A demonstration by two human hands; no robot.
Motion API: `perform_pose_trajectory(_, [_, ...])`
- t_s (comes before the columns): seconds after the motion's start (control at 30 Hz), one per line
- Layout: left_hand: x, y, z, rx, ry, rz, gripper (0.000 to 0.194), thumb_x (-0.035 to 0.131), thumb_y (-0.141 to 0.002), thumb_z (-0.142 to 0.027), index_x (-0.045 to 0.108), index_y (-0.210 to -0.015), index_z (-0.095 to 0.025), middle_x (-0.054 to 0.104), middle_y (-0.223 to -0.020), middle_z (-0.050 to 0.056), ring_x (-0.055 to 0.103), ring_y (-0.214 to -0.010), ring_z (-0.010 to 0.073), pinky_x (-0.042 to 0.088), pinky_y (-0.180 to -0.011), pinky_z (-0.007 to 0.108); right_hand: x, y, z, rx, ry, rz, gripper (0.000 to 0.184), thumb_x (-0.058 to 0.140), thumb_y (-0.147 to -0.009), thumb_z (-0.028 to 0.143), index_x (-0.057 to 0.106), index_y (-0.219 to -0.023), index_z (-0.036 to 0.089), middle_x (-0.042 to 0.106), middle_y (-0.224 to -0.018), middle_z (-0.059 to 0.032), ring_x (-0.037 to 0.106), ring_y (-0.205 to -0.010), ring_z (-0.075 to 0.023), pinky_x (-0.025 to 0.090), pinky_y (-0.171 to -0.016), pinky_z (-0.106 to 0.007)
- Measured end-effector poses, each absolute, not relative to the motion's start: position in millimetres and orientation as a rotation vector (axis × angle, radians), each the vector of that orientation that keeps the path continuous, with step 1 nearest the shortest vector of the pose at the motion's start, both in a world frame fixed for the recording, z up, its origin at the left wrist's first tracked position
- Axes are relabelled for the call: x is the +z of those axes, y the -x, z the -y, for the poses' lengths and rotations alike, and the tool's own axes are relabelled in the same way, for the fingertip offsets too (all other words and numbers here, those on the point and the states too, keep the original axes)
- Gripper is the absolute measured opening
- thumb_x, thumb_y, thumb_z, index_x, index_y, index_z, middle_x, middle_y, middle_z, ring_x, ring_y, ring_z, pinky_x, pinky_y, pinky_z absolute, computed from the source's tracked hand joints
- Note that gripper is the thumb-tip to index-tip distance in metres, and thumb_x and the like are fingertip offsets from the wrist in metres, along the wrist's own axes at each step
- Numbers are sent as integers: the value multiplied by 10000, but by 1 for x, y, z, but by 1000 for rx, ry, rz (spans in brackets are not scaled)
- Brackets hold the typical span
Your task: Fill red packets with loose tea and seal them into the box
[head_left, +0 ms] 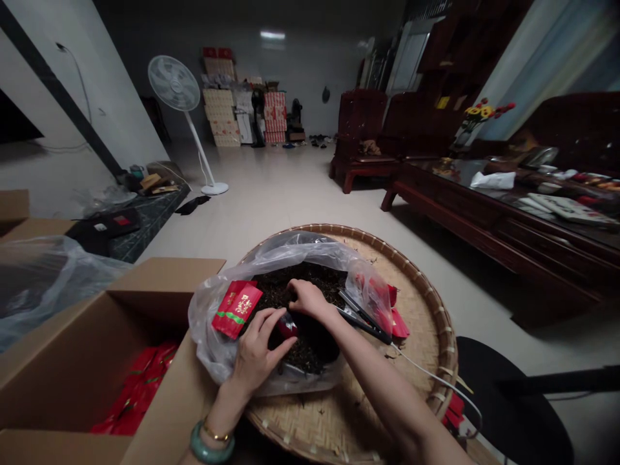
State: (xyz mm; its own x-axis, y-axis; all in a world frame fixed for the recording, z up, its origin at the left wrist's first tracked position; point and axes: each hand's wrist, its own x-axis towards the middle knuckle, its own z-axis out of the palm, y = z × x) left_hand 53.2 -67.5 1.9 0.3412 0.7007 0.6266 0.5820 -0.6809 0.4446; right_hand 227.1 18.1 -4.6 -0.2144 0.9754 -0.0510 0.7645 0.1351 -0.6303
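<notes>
My left hand (261, 345) is closed around a small red packet (287, 325), its mouth held toward the dark dried tea leaves (276, 283). Just beyond the packet, my right hand (309, 298) has its fingers curled together at the leaves; the fingertips are partly hidden. The leaves lie in a large clear plastic bag (213, 355) with its top spread wide. Flat red packets (237, 307) with gold print and a green band rest on the bag's left side. A black-handled tool with a white cord (368, 323), resembling a hair straightener, lies at the right.
A round woven bamboo tray (411, 361) carries the bag and more red packets (398, 323). To the left stands an open cardboard box (165, 278) holding red packets (140, 387). A black round base (513, 400) is at right. Farther off are a white fan (177, 87) and a dark wooden table (484, 226).
</notes>
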Motion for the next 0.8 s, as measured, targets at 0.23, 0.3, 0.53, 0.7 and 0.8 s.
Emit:
perform_pose_trajectory(0.23, [24, -44, 63, 1255, -2274, -1172, 239, 445, -899, -278, 656, -970, -188, 705, -943, 80, 654, -903, 201, 512, -819, 305, -8, -243, -7, 1157, 1520, 1518, 307, 554, -711, 171, 611, -1013, 171, 657, -924, -36, 616, -729, -151, 504, -621, -271])
perform_pose_trajectory(0.3, [31, -45, 61, 1274, -2216, -1228, 212, 477, -879, -270, 669, -834, -192, 710, -827, 55, 662, -789, 180, 511, -746, 271, -9, -245, -1, 1292, 1452, 1376, 279, 505, -736, 198, 591, -999, 160, 640, -860, -27, 605, -651, -128, 497, -555, -253])
perform_pose_trajectory(0.53, [45, -44, 48, 1023, -2193, -1379, 124, 604, -766, -298, 685, -725, -213, 706, -707, 3, 622, -593, 149, 448, -521, 223, 3, -251, 19, 1594, 1180, 1022, 285, 551, -678, 233, 541, -960, 188, 601, -701, 15, 666, -725, -160, 519, -691, -314])
perform_pose_trajectory(0.7, [47, -41, 44, 841, -2151, -1361, 177, 572, -750, -211, 713, -857, -209, 726, -814, 23, 629, -641, 153, 482, -591, 251, 7, -252, 24, 1595, 1089, 868, 389, 714, -552, 229, 595, -922, 210, 643, -817, 11, 632, -733, -144, 464, -655, -269])
perform_pose_trajectory(0.8, [48, -42, 43, 804, -2153, -1376, 212, 531, -767, -180, 714, -871, -199, 715, -824, 31, 619, -657, 149, 489, -626, 264, 6, -252, 24, 1435, 1181, 961, 321, 704, -578, 229, 649, -892, 203, 632, -815, 22, 550, -668, -99, 398, -590, -215])
